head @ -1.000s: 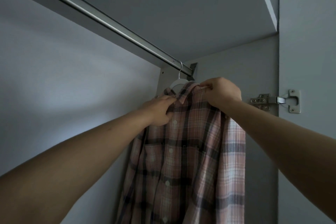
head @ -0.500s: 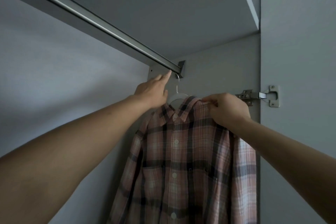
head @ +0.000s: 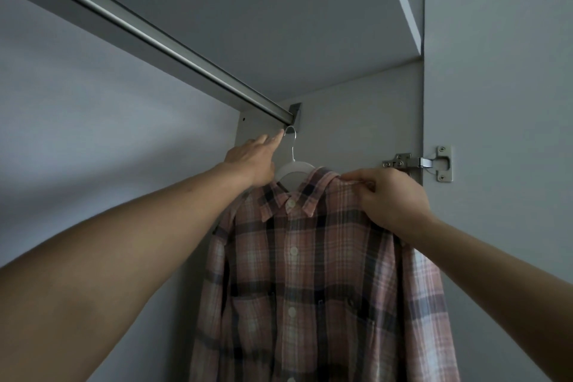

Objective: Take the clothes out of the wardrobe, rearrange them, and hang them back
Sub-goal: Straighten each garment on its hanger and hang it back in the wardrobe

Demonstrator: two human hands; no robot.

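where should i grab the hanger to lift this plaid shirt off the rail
Probably the bare wire neck of the hanger, just under the hook, coming from the left where the left hand reaches. The shirt covers the arms, and the right hand pinches its shoulder.

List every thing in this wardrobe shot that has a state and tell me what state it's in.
Plaid shirt: on the hanger, buttoned, hanging straight down.
Hanger: hook at the far right end of the rail; whether it is seated on the rail cannot be told.
Rail: bare apart from this one hanger.
Left hand: fingers straight, fingertip reaching up to the hook.
Right hand: pinches the shirt's shoulder.
Door hinge: swung open.
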